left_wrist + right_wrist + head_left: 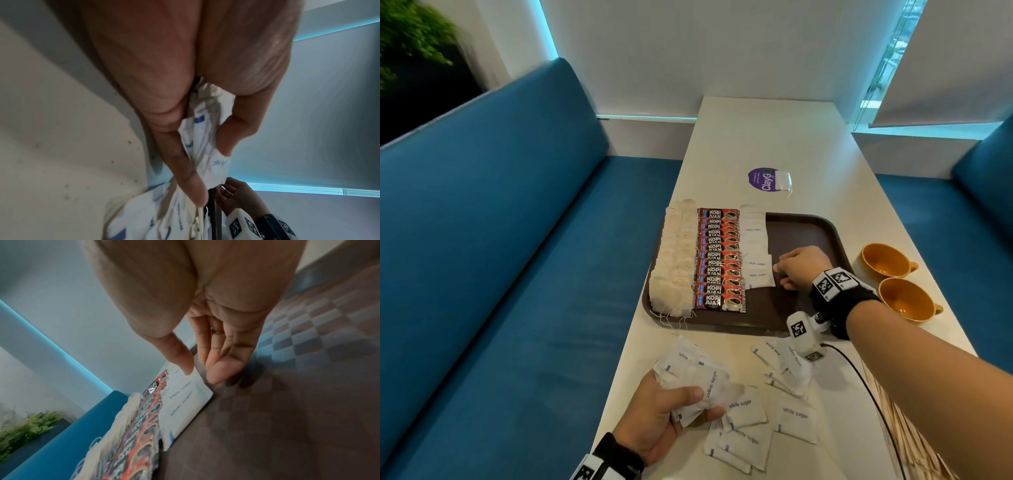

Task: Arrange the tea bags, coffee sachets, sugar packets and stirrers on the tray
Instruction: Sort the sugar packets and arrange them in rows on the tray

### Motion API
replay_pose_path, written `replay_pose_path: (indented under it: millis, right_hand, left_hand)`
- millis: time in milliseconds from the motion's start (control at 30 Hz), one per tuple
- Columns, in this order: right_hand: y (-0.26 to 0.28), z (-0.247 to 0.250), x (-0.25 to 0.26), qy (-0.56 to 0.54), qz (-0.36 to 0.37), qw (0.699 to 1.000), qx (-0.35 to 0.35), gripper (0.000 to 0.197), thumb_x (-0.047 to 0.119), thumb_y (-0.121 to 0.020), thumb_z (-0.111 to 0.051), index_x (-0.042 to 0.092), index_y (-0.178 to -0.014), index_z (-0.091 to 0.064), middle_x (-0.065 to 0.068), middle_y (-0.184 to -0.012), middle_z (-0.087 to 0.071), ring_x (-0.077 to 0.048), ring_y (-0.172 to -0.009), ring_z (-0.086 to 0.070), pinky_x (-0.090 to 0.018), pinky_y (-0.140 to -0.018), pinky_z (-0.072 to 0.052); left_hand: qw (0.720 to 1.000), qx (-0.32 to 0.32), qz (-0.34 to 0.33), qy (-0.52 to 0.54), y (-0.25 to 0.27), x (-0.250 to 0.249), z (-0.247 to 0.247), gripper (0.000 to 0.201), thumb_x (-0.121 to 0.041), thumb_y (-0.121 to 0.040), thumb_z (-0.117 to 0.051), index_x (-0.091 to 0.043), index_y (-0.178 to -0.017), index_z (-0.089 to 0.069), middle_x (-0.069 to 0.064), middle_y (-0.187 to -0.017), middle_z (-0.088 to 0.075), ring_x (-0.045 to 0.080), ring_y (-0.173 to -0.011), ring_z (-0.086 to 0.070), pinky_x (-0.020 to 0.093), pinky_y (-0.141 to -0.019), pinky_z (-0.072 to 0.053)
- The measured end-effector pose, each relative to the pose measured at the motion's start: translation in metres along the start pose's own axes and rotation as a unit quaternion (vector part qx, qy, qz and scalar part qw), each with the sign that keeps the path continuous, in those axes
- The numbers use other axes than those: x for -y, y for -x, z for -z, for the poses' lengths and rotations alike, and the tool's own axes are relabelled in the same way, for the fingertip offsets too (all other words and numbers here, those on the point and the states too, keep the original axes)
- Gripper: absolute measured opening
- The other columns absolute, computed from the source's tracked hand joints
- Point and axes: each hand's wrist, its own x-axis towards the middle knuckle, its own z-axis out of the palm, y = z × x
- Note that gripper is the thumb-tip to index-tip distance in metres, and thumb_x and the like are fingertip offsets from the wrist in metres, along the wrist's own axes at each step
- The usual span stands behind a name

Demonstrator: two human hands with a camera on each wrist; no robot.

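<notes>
Brown tray [822, 236] is seen on the white worktop [774, 137], partly filled in rows.

From the head view, tea bags [674, 257], coffee sachets [719, 260] and a column of sugar packets [755, 246] are laid side by side on the tray; the right hand [799, 267] is held at the column's right edge, and a bunch of sugar packets [688, 373] is gripped in the left hand [667, 421], with loose packets [794, 421] spread on the worktop and two orange cups [893, 281] beside the tray. From the left wrist view, the bunch [202, 146] is pinched between thumb and fingers [183, 162]. From the right wrist view, the right hand's grip is narrow, thumb [180, 360] touching the nearest packet [185, 402], fingers relaxed, nothing clasped.
</notes>
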Motion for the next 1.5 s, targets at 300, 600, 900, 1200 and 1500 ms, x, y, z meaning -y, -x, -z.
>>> replay_pose_path:
  millis: [300, 600, 900, 1200, 1500]
  right_hand:
    - [0.14, -0.026, -0.032, -0.095, 0.137, 0.974, 0.154, 0.011, 0.008, -0.089, -0.075, 0.008, -0.1, -0.072, -0.008, -0.081, -0.068, -0.016, -0.063, -0.062, -0.029, -0.057, -0.054]
    - [0.193, -0.064, -0.087, -0.152, 0.092, 0.967, 0.183, 0.021, 0.002, -0.083, -0.081, 0.003, -0.101, -0.07, -0.011, -0.076, -0.068, -0.022, -0.064, -0.065, -0.032, -0.06, -0.057]
    - [0.197, -0.053, -0.076, -0.227, 0.067, 0.951, 0.2, 0.012, -0.007, -0.086, -0.068, 0.002, -0.093, -0.074, -0.024, -0.093, -0.068, -0.026, -0.071, -0.069, -0.038, -0.057, -0.06]
    - [0.195, -0.061, -0.08, -0.212, 0.113, 0.964, 0.111, 0.029, 0.007, -0.076, -0.089, 0.004, -0.089, -0.063, -0.016, -0.079, -0.072, -0.019, -0.057, -0.063, -0.032, -0.059, -0.056]
    - [0.208, -0.058, -0.09, -0.209, 0.131, 0.952, 0.182, 0.017, -0.015, -0.08, -0.075, -0.001, -0.09, -0.071, -0.022, -0.094, -0.07, -0.027, -0.069, -0.071, -0.037, -0.069, -0.063]
  left_hand:
    - [0.999, -0.031, -0.012, -0.035, 0.003, -0.002, -0.007, 0.056, 0.006, -0.073, -0.08, 0.013, -0.125, -0.06, 0.04, -0.123, -0.062, 0.071, -0.114, -0.051, 0.06, -0.077, -0.061]
    - [0.995, -0.071, -0.021, -0.065, 0.008, -0.003, -0.015, 0.045, 0.0, -0.086, -0.074, 0.008, -0.128, -0.06, 0.038, -0.119, -0.065, 0.051, -0.099, -0.068, 0.055, -0.071, -0.062]
    - [0.996, -0.091, 0.023, 0.008, 0.012, -0.009, -0.025, 0.047, -0.027, -0.091, -0.067, 0.001, -0.129, -0.059, 0.032, -0.12, -0.068, 0.046, -0.093, -0.071, 0.05, -0.068, -0.062]
    - [0.993, -0.067, 0.0, -0.095, 0.008, -0.002, -0.017, 0.06, 0.01, -0.071, -0.081, 0.01, -0.127, -0.059, 0.035, -0.108, -0.068, 0.035, -0.069, -0.065, 0.04, -0.056, -0.059]
    - [0.998, -0.055, -0.001, -0.036, 0.01, -0.003, -0.022, 0.045, 0.013, -0.083, -0.066, 0.001, -0.125, -0.057, 0.038, -0.119, -0.065, 0.05, -0.094, -0.068, 0.051, -0.065, -0.062]
